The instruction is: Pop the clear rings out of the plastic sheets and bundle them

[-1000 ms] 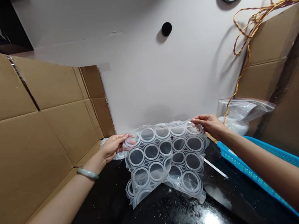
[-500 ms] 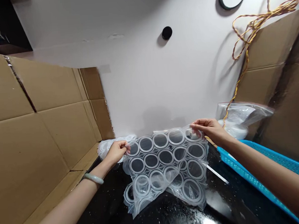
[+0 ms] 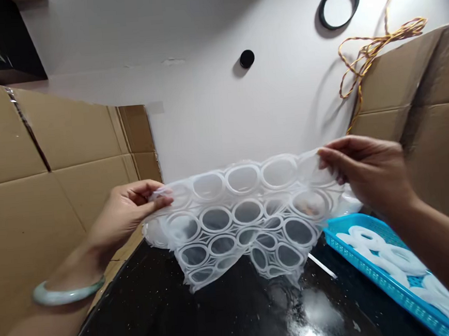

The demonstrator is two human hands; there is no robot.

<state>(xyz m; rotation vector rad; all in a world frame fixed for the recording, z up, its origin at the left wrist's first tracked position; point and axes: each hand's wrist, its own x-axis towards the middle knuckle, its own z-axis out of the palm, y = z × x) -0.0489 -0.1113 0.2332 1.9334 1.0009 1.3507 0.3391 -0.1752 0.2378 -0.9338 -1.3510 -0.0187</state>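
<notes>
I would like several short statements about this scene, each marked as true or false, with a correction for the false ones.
1. The left hand and the right hand both hold the plastic sheet. True.
2. The plastic sheet lies completely flat. False: its upper edge is held raised.
3. White ring-shaped pieces lie in the blue basket. True.
4. The bracelet is on the right wrist. False: the bracelet is on the left one.
5. A white stick lies on the black surface. True.

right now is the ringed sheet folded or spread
The ringed sheet is spread along its top, held between left hand and right hand.
</notes>
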